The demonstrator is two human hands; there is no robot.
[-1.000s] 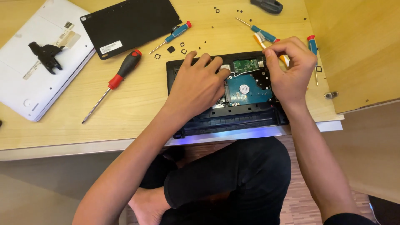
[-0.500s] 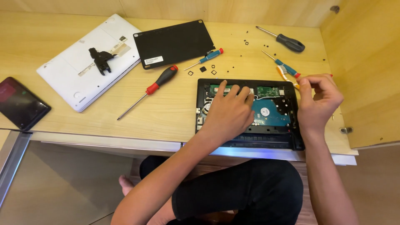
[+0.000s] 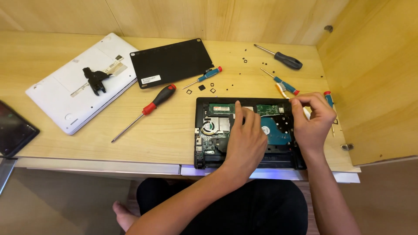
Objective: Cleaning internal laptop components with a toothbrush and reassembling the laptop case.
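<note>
The opened laptop (image 3: 248,132) lies at the front edge of the wooden desk (image 3: 87,139), with its bottom cover off and its long axis parallel to that edge. The cooling fan (image 3: 209,127) sits in the left part of the laptop and the round blue hard drive (image 3: 276,130) in the right part.

The left hand (image 3: 246,139) rests flat on the middle of the laptop, fingers together and stretched toward its back edge, clamped on nothing. The right hand (image 3: 311,119) is at the laptop's right back corner, thumb and forefinger pinched together on something very small; I cannot tell what it is.

I judge the step to be removing small parts near the drive. It calls for a fine, steady pinch.

Behind the laptop's right corner lies a small blue screwdriver (image 3: 285,85); to the laptop's left, a red-handled screwdriver (image 3: 150,106).
</note>
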